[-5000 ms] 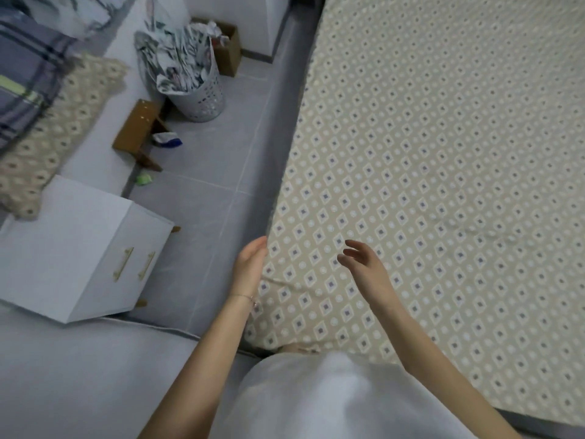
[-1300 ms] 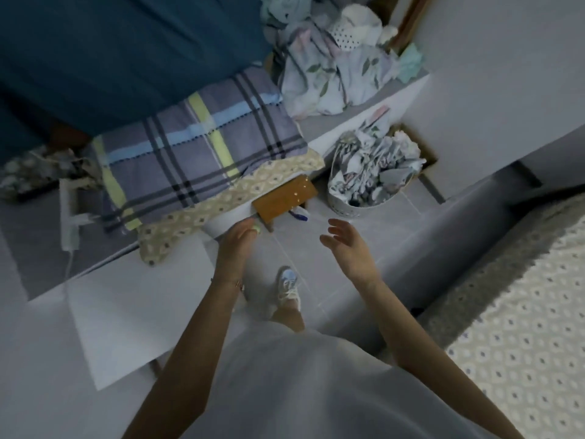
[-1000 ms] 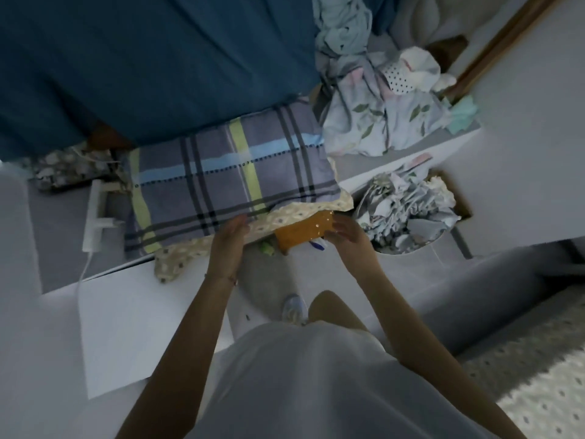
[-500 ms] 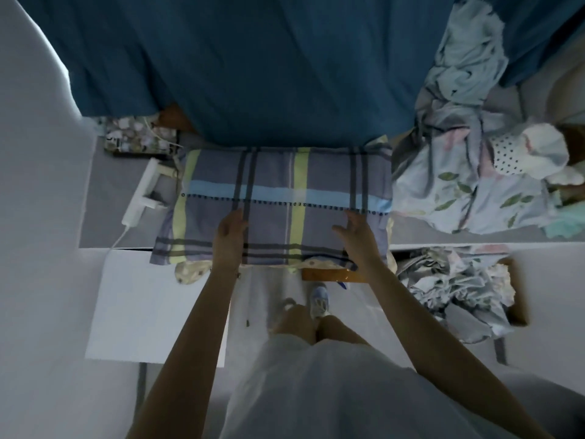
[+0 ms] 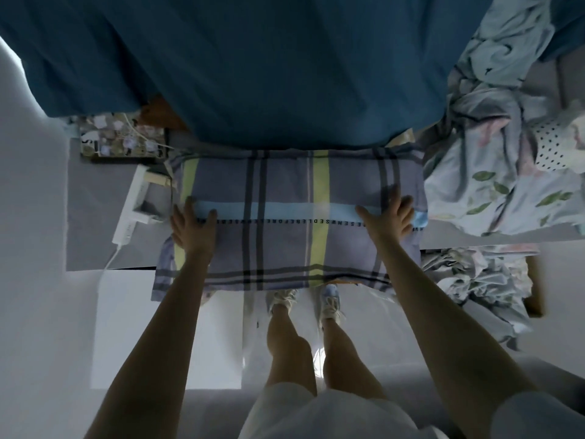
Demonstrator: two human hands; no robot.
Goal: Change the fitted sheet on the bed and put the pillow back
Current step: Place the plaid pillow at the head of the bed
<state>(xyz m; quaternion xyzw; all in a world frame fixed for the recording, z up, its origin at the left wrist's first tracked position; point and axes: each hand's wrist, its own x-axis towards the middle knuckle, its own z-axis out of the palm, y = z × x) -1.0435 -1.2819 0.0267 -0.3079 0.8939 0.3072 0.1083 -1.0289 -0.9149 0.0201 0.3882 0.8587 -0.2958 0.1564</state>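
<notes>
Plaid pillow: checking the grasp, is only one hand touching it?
No, the left hand and right hand both rest flat on the plaid pillow, near its ends.

One plaid pillow [image 5: 285, 217], two hands [image 5: 193, 229] [image 5: 387, 221], two shoes [image 5: 281, 297] [image 5: 329, 301].

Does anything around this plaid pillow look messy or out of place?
Yes. The plaid pillow overhangs the front edge of the ledge. To its right, floral bedding lies in a crumpled heap, with more bunched fabric below it.
</notes>
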